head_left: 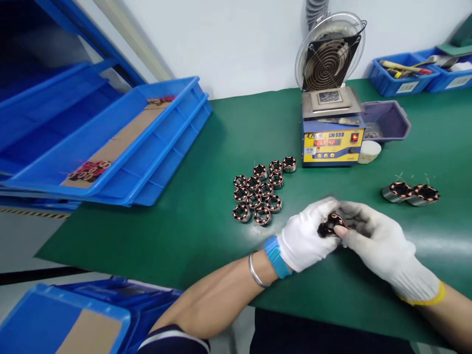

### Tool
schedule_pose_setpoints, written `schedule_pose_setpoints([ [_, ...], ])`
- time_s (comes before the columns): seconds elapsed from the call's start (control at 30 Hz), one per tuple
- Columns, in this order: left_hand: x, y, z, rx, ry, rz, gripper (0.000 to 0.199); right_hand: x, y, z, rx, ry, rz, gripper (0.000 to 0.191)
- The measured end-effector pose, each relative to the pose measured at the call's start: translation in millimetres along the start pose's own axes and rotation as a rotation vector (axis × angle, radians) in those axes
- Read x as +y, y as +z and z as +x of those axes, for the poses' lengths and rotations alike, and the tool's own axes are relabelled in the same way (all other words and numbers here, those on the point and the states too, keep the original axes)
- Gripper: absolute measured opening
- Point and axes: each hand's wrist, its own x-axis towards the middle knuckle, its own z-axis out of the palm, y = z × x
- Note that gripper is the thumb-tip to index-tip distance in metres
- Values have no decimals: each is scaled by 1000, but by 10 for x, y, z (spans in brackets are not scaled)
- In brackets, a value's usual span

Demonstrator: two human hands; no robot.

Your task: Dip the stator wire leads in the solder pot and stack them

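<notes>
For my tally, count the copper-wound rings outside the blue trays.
15: 1 held ring between left hand and right hand, 12 clustered rings ahead-left of them, 2 paired rings ahead-right. Hands may hide others.

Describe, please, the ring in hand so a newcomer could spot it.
On the green table, find the blue and yellow machine. In front, the gloved left hand and right hand hold a dark ring. Unlike the rings on the table, it is held.

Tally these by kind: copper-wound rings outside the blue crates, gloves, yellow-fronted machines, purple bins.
Copper-wound rings: 15 (12 grouped, 2 at right, 1 held)
Gloves: 2
Yellow-fronted machines: 1
Purple bins: 1
Total: 19
</notes>
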Motion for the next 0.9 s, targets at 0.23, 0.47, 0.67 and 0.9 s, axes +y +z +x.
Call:
schedule_pose_setpoints([
  [0.23, -12, -44, 79, -152, -300, 101, 33, 112, -69, 10, 245, -149, -370, 57],
  [0.47, 50, -532, 131, -462, -553, -711, 11, 0, -73, 33, 177, -96, -119, 56],
  [0.67, 33, -497, 135, -59, -469, -643, 33, -14, -97, 18, 193, -41, -41, 59],
  [0.9, 212, -264, -12, -61, -308, -363, 31, -22, -101, -16, 148, -11, -20, 59],
])
